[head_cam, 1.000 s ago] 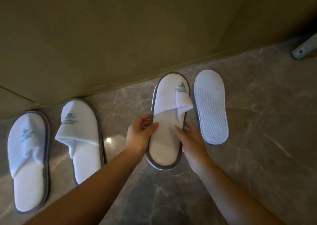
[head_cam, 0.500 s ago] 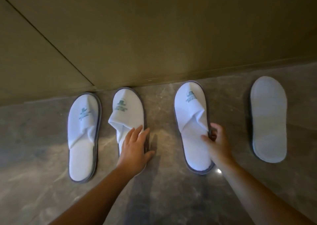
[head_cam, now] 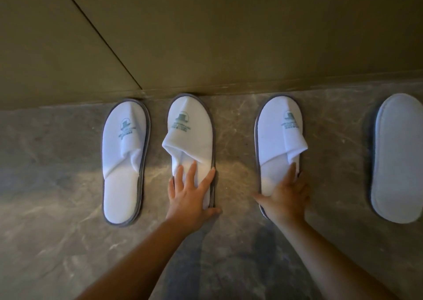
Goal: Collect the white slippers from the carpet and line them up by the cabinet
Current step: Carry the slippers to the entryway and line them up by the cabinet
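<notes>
Several white slippers with grey edging lie on the marble floor, toes against the cabinet base [head_cam: 229, 48]. The left slipper [head_cam: 124, 160] lies alone, right side up. My left hand [head_cam: 190, 192] rests flat, fingers spread, on the heel of the second slipper [head_cam: 190, 130]. My right hand [head_cam: 283, 196] lies flat on the heel of the third slipper [head_cam: 278, 139]. A fourth slipper [head_cam: 397, 160] lies sole up at the far right, apart from both hands.
The olive cabinet front fills the upper half, with a dark seam [head_cam: 100, 34] running diagonally. Grey marble floor [head_cam: 68, 242] spreads below the slippers.
The third slipper went from held in both hands to lying on the floor. My left hand moved onto the second slipper; my right hand shifted from the third slipper's side to flat on its heel.
</notes>
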A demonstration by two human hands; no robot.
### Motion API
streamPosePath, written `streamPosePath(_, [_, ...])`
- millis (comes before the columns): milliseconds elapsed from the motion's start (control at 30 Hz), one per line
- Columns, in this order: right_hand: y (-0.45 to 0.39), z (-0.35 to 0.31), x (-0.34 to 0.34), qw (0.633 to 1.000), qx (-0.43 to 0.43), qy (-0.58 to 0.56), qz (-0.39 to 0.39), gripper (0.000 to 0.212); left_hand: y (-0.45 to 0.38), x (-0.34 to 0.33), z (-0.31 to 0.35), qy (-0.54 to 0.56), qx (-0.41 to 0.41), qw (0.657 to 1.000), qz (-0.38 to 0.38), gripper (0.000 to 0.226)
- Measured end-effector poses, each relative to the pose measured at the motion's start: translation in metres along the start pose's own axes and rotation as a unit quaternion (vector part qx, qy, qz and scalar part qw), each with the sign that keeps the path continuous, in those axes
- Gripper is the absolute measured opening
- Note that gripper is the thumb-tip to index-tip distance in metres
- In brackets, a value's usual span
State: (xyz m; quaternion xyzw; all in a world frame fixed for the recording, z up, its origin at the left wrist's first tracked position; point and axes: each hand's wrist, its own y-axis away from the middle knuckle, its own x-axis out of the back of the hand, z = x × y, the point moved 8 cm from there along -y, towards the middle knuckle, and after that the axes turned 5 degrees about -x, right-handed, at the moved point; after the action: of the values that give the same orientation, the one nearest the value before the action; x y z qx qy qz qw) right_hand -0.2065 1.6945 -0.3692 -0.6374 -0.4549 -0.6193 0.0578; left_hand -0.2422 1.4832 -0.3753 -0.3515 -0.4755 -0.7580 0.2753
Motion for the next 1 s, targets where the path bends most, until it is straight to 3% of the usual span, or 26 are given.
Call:
streamPosePath(267, [0.013, -0.020, -0.004, 0.996, 0.086, -0.001, 0.018, 0.103, -0.002, -0.007, -0.007, -0.010, 0.003, 1.000, -0.018, 0.088])
streamPosePath(1000, [0.020, -0.035, -0.013, 0.998, 0.060, -0.026, 0.025, 0.093, -0.002, -0.003, -0.008, -0.003, 0.004, 1.000, 0.006, 0.092])
